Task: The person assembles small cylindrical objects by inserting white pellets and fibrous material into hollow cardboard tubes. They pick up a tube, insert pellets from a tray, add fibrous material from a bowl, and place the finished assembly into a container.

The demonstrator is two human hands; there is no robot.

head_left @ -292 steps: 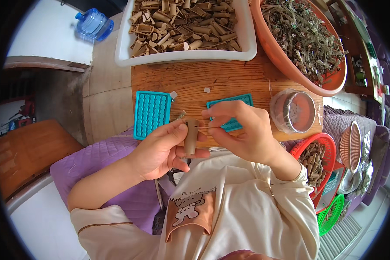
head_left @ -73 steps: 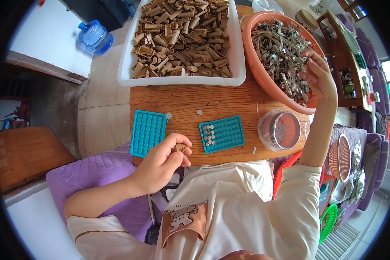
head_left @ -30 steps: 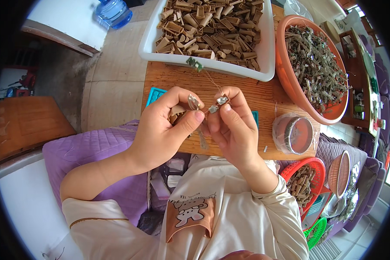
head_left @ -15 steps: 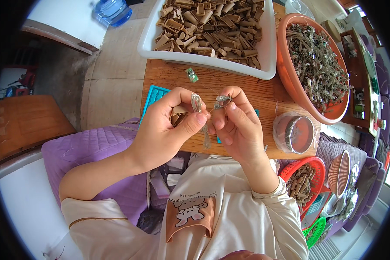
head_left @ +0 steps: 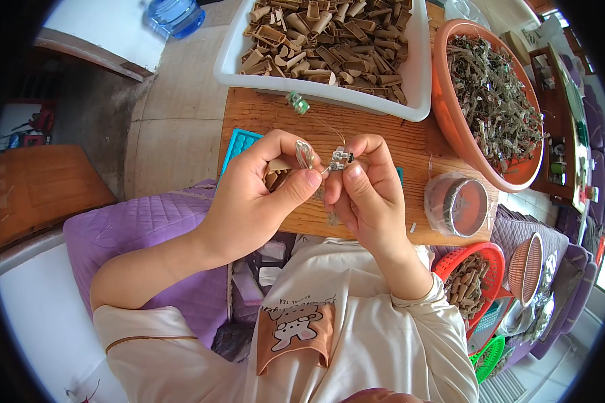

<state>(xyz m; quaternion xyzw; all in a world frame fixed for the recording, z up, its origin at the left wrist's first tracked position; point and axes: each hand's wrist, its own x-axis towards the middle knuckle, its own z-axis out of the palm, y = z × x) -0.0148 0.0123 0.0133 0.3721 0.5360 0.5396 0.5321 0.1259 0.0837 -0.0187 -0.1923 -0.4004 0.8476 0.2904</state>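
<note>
My left hand [head_left: 259, 195] is closed, with a looped bundle of thin clear wire [head_left: 304, 154] pinched between thumb and forefinger. Brown shell pieces [head_left: 276, 178] show inside its curled fingers, partly hidden. Close beside it, my right hand [head_left: 370, 188] pinches a small clear-and-metal part [head_left: 339, 159] with a black bit at its end. A fine wire runs up from this part to a small green circuit board [head_left: 297, 103], which sticks out above the table near the white tub. Under the hands, a turquoise tray [head_left: 240, 143] is mostly covered.
A white tub [head_left: 316, 92] of brown half-round shells stands beyond my hands on the wooden table [head_left: 410, 144]. To the right are an orange basin [head_left: 442, 101] heaped with tangled wire bundles and a bagged round container [head_left: 456, 205]. A red basket [head_left: 494, 258] of brown pieces sits lower right.
My right hand has turned the small clear part so its face and black bit show. The green circuit board has shifted slightly up, and its wire shows more clearly.
</note>
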